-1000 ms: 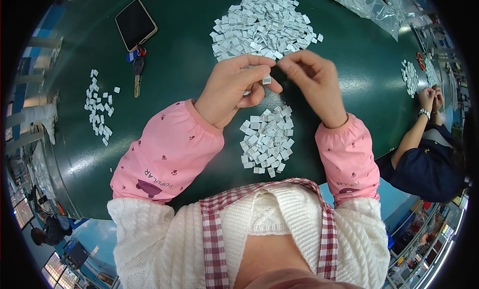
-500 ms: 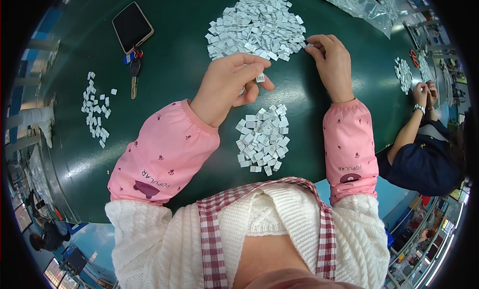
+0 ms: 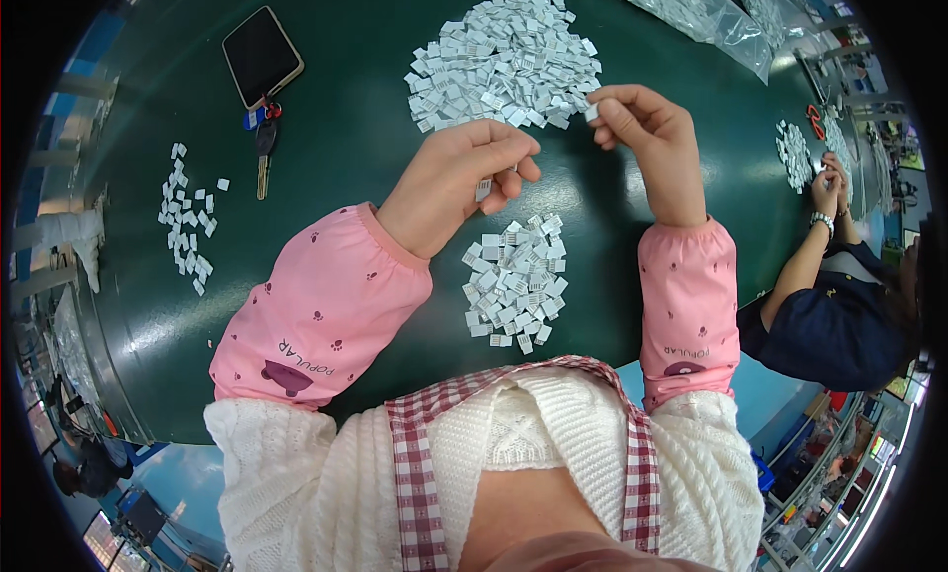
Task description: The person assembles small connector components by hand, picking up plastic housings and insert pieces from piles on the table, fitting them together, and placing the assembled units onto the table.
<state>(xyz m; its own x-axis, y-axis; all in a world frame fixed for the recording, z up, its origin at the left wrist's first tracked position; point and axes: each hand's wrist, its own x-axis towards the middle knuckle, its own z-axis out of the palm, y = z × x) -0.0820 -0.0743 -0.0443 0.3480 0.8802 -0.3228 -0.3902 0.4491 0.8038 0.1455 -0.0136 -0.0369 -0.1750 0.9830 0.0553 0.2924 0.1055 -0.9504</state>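
Note:
Small white square plastic pieces lie in a large heap (image 3: 504, 64) at the far middle of the dark green table (image 3: 385, 320). My right hand (image 3: 652, 138) pinches one white piece (image 3: 592, 112) between thumb and fingertips, just right of that heap. Curled closed, my left hand (image 3: 464, 172) sits below the heap's near edge and holds a white piece (image 3: 483, 189) that shows under its fingers; whether it holds more is hidden. Between my forearms lies a smaller pile (image 3: 515, 286) of the same pieces, some showing slotted sides.
At the left is a scatter of white pieces (image 3: 188, 217), with a phone (image 3: 262, 57) and a key (image 3: 265, 157) beyond it. Clear plastic bags (image 3: 706, 19) of pieces lie far right. A co-worker (image 3: 839, 305) handles something beside small piles (image 3: 794, 155) and red-handled scissors (image 3: 816, 123).
My right hand has drawn back from the big heap's edge toward me, a white piece now showing in its pinch. My left hand's fingers have curled in further.

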